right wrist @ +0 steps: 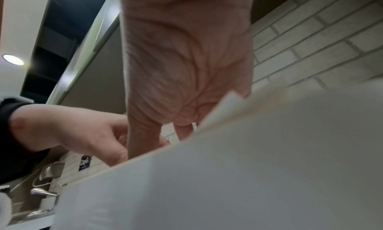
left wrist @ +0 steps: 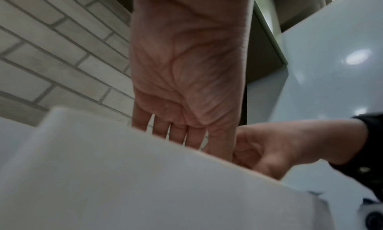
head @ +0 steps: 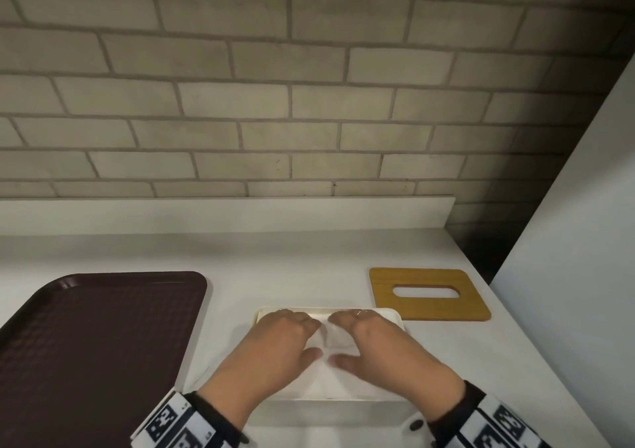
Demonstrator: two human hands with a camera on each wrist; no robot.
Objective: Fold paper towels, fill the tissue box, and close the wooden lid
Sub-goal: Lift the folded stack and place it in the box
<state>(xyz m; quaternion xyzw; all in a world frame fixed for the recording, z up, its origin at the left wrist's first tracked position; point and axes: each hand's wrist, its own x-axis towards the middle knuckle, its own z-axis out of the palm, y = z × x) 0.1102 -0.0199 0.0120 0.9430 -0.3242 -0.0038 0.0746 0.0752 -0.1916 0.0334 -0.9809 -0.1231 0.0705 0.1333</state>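
We see grey brick wall point(head: 261, 79) behind white surface point(head: 292, 258), white panel point(head: 567, 241) at right, round ceiling light point(right wrist: 13, 59) lit overhead.

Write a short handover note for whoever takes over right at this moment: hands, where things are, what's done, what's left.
Left hand and right hand: both flat, fingers pressing the paper towels down into the white tissue box.
Wooden lid lies on the counter, right of the box and behind it, off.
Brown tray sits left.
Done: towels in the box.
Left: finish tucking, fit the lid.
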